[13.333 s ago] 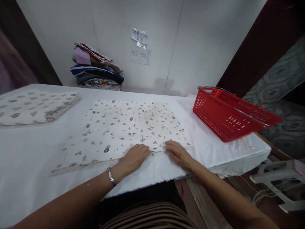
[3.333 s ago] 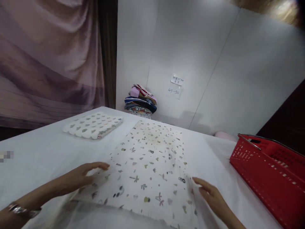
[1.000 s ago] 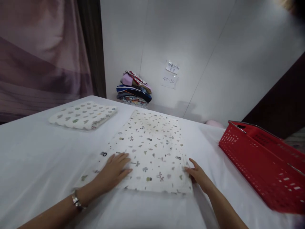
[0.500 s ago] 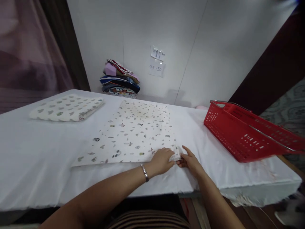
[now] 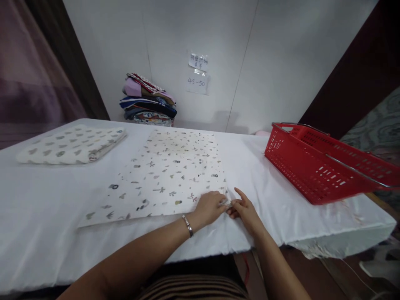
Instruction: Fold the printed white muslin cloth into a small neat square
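A white cloth with small printed figures [image 5: 168,175] lies folded flat on the white-covered table [image 5: 46,233]. Both my hands meet at its near right corner. My left hand [image 5: 210,207], with a bracelet at the wrist, pinches that corner with curled fingers. My right hand [image 5: 244,209] touches the same corner from the right, its fingers closed on the cloth's edge.
A folded cloth with leaf prints [image 5: 70,143] lies at the far left. A stack of folded coloured cloths [image 5: 146,100] stands against the back wall under a paper note [image 5: 197,73]. A red plastic basket [image 5: 325,164] sits at the right, near the table's edge.
Since a second ago my left hand has slid from the cloth's middle to its near right corner, joining my right hand there. The view has swung right.
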`<state>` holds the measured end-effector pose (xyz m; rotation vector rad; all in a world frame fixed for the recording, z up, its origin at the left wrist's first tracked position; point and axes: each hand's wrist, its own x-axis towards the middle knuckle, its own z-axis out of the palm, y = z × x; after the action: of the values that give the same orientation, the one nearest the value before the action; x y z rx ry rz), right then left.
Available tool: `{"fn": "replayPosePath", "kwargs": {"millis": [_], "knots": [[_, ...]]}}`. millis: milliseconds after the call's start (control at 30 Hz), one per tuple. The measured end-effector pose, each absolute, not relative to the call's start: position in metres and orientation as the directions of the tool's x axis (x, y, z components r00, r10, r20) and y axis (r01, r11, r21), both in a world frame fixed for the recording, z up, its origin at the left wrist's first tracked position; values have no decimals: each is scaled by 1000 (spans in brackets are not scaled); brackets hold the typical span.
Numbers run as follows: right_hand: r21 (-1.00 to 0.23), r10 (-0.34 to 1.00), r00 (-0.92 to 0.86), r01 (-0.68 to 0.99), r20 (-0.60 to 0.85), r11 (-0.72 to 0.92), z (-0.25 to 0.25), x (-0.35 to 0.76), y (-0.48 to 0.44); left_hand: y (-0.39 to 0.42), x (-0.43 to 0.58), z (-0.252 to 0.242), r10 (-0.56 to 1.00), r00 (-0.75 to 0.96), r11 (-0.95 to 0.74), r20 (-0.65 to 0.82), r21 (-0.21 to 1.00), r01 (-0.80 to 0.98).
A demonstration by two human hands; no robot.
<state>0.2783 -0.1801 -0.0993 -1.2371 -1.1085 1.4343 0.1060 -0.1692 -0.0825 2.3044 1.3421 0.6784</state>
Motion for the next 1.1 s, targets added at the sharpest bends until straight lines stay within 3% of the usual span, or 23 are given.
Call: {"fn": "replayPosePath", "kwargs": {"millis": [200, 333, 633, 900, 1100], "knots": [[-990, 990, -100, -94, -100, -110, -107, 279, -182, -165, 107, -82, 890, 426, -437, 163, 576, 691], [-990, 992, -91, -99, -88, -97, -107, 278, -184, -166, 110, -82, 896, 394, -439, 206, 545, 714], [-986, 990, -116, -136, -81, -97, -103, 281, -185, -177, 115, -84, 787, 535, -611, 308, 267, 745], [-981, 987, -153, -177, -49, -76, -104, 281, -185, -178, 113, -86, 816, 491, -577, 304, 373, 727], [-984, 987, -153, -162, -43, -68, -103, 280, -186, -172, 114, -90, 826, 484, -563, 289, 388, 730]]}}
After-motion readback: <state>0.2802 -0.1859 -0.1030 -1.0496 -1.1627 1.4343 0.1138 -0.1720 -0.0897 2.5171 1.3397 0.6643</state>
